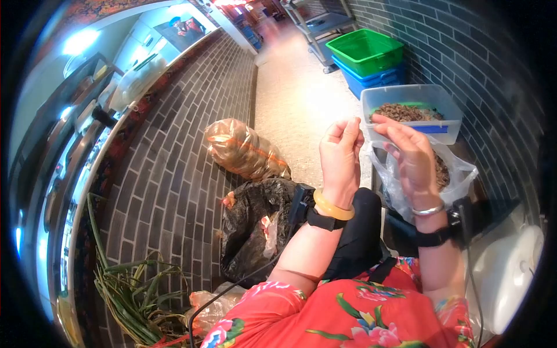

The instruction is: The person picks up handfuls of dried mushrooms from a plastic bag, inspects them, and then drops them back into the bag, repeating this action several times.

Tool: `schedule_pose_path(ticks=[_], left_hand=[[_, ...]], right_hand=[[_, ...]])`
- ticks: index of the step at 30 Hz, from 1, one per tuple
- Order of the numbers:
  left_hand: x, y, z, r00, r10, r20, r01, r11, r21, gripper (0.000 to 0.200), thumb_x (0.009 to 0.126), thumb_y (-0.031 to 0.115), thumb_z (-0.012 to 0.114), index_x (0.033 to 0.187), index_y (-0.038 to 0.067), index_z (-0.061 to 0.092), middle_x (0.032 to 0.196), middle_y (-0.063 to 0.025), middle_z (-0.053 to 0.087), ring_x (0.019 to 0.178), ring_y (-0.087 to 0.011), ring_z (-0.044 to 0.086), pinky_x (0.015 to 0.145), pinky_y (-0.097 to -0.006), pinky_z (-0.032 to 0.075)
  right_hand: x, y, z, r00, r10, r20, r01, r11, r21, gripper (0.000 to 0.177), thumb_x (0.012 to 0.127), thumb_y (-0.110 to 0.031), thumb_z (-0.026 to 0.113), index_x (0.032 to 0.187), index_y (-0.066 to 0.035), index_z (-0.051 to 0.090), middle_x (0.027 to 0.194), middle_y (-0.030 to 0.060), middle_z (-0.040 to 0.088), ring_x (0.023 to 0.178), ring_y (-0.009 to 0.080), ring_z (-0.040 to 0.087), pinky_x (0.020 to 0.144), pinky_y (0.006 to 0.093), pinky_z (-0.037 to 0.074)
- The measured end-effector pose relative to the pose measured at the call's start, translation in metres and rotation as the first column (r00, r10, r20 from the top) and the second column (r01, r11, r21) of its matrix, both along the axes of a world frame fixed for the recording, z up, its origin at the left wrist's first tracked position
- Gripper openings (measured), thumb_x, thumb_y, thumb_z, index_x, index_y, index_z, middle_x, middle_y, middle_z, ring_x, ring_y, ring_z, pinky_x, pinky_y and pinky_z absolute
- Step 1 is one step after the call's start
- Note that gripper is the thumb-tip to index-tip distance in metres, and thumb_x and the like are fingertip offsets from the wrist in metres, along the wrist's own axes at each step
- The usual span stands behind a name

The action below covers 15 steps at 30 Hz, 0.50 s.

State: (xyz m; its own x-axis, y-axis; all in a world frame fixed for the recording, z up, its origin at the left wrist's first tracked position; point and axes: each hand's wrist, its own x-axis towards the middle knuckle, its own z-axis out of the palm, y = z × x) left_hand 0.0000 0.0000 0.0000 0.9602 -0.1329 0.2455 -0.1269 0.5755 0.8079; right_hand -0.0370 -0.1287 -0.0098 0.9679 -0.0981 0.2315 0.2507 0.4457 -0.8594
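Observation:
My left hand, with a yellow bangle above a black strap, is raised in front of me. Its thumb and fingers are pinched together; anything between them is too small to make out. Close on its right is my right hand, fingers stretched out and slightly apart, with nothing visible in it. Behind and below the right hand lies a clear plastic bag of small brown pieces, partly hidden by that hand. Just beyond stands a clear plastic bin holding more small brown pieces and something green.
A black garbage bag with scraps sits left of my knee, before a stuffed clear sack. Green onions lie lower left. A green crate on blue bins and a cart line the right brick wall.

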Motion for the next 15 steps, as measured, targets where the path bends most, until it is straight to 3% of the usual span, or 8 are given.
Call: schedule_pose_path(ticks=[3,5,10,15], left_hand=[[0.004,0.01,0.007,1.0,0.017,-0.022,-0.019,0.998,-0.056,0.009,0.084,0.014,0.061,0.089,0.008,0.058,0.074,0.002,0.056,0.067,-0.0075,0.052,0.067,-0.0225,0.043],[0.007,0.014,0.011,0.999,0.028,-0.029,-0.031,0.994,-0.108,0.009,0.084,0.014,0.062,0.088,0.008,0.057,0.073,0.0024,0.055,0.067,-0.0073,0.052,0.065,-0.0218,0.042],[0.022,0.033,0.019,0.993,0.115,-0.028,-0.117,0.987,-0.114,0.007,0.085,0.014,0.061,0.088,0.008,0.057,0.072,0.003,0.054,0.066,-0.0072,0.051,0.064,-0.0215,0.042],[0.045,0.072,0.025,0.987,0.163,-0.011,-0.163,0.982,-0.096,0.006,0.086,0.014,0.059,0.088,0.008,0.057,0.071,0.0035,0.053,0.066,-0.0071,0.05,0.063,-0.0216,0.042]], right_hand=[[-0.003,0.002,-0.002,0.999,-0.039,-0.012,0.04,0.999,0.019,0.03,0.087,-0.023,0.053,0.106,0.0,0.06,0.113,0.0067,0.059,0.103,0.0121,0.053,0.085,0.0269,0.036],[-0.007,0.0,-0.005,0.999,-0.006,-0.053,0.013,0.991,0.135,0.029,0.087,-0.022,0.052,0.106,-0.001,0.059,0.113,0.0071,0.059,0.104,0.0131,0.053,0.086,0.027,0.036],[-0.003,-0.014,-0.033,0.99,0.048,-0.13,-0.019,0.977,0.215,0.031,0.087,-0.025,0.053,0.111,-0.005,0.057,0.114,0.0066,0.058,0.107,0.0172,0.052,0.093,0.0369,0.032],[0.004,-0.032,-0.068,0.974,0.097,-0.203,-0.046,0.969,0.241,0.031,0.086,-0.027,0.055,0.11,-0.008,0.057,0.119,0.0059,0.055,0.112,0.0181,0.047,0.095,0.0375,0.03]])
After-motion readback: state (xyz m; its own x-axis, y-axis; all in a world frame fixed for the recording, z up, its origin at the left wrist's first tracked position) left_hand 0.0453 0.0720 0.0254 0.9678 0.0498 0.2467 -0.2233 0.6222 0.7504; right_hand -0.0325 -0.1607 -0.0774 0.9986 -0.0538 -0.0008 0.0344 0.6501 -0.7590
